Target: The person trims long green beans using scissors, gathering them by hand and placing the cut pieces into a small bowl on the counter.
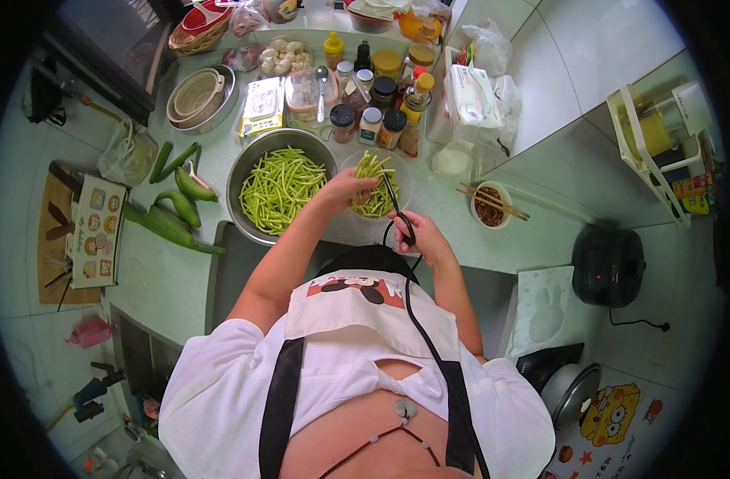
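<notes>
My left hand [350, 190] is closed around a bunch of thin green stems [371, 166], held upright above a clear bowl [407, 180]. Cut green pieces [378, 203] lie in that bowl. In my right hand [422, 237] is a pair of black-handled scissors [391, 191], its blades pointing up beside the bunch. Whether the blades are apart is too small to tell. To the left, near my left wrist, a large steel bowl [235, 203] is filled with short cut green stems [283, 190]. The exact kind of vegetable is not plain.
Seasoning jars [370, 124] and bottles crowd the counter behind the bowls. Long green gourds [169, 225] lie at left. At right stand a small bowl of reddish-brown food [490, 214] with chopsticks [504, 203] across it, and a black cooker [608, 266]. A black cord [413, 311] hangs down my front.
</notes>
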The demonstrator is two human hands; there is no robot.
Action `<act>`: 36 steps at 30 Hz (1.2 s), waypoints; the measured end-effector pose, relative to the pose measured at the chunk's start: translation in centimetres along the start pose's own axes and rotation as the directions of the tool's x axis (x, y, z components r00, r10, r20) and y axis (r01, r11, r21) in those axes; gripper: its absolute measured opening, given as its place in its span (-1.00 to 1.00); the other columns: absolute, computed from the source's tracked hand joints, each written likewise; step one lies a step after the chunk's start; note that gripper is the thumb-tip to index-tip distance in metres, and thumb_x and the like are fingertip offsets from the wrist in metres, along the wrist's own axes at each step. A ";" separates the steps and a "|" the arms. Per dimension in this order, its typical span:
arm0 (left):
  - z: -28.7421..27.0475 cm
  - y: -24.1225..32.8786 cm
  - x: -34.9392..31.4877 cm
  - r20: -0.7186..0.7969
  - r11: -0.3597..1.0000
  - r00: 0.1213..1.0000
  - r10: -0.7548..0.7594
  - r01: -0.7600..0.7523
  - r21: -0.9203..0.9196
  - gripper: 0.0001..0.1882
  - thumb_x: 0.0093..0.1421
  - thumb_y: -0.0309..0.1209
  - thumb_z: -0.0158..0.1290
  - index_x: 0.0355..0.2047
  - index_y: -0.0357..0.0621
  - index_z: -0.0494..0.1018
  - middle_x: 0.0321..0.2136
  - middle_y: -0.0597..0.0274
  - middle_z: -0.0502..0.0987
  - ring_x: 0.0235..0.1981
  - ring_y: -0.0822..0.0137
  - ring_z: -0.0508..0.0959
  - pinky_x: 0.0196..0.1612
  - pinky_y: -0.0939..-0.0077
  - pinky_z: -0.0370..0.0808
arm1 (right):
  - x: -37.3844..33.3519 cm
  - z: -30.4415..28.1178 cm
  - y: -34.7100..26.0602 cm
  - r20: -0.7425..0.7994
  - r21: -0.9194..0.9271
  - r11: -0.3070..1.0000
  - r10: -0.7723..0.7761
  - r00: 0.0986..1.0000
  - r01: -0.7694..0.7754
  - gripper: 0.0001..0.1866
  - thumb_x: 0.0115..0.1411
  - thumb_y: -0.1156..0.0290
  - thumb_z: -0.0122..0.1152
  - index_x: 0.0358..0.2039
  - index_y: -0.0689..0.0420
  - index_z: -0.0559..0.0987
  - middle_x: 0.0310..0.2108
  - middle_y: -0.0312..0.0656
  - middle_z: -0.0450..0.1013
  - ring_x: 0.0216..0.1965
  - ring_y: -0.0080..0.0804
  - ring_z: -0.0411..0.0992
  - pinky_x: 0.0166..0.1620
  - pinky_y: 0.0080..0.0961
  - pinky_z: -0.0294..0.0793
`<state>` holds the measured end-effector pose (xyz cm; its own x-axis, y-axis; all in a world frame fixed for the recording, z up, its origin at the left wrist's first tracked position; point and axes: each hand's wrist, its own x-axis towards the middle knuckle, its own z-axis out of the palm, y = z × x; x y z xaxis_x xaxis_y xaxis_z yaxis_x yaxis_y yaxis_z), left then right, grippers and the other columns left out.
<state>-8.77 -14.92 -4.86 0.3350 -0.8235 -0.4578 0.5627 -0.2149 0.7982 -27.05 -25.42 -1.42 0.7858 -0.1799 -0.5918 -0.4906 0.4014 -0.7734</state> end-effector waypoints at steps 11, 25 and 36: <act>-0.5 0.7 -0.3 -0.027 0.998 0.998 0.054 -0.055 -0.016 -0.90 0.04 -0.44 0.03 -0.42 -0.18 0.40 -0.61 0.37 0.35 -0.64 0.55 0.30 -0.64 0.64 0.22 | -0.7 -1.2 0.2 0.050 -0.067 0.994 -0.087 0.995 0.090 -0.71 0.15 0.25 -0.04 -0.17 0.14 0.35 -0.59 -0.40 0.28 -0.62 -0.66 0.27 -0.52 -0.74 0.31; -0.4 0.5 -0.8 0.037 0.998 0.998 0.055 -0.056 0.039 -0.89 0.02 -0.45 0.06 -0.46 -0.17 0.37 -0.59 0.35 0.39 -0.62 0.54 0.34 -0.64 0.66 0.24 | 0.0 -0.5 -0.1 -0.014 -0.098 0.981 -0.170 0.985 0.168 -0.67 0.06 0.41 0.08 -0.14 0.19 0.40 -0.61 -0.41 0.30 -0.65 -0.68 0.24 -0.59 -0.74 0.27; -0.9 0.6 -0.7 0.122 0.997 0.993 -0.006 -0.004 0.083 -0.92 -0.02 -0.53 0.04 -0.47 -0.21 0.38 -0.62 0.35 0.36 -0.61 0.51 0.34 -0.61 0.64 0.22 | -0.2 -1.0 -0.1 0.166 0.096 0.995 -0.013 0.986 -0.003 -0.59 0.10 0.22 0.03 -0.09 0.17 0.36 -0.64 -0.39 0.25 -0.70 -0.67 0.18 -0.54 -0.70 0.29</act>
<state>-8.00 -13.99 -4.37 0.2374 -0.8801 -0.4113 0.4969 -0.2538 0.8299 -27.55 -26.36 -1.46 0.8436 -0.0339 -0.5358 -0.4544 0.4864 -0.7462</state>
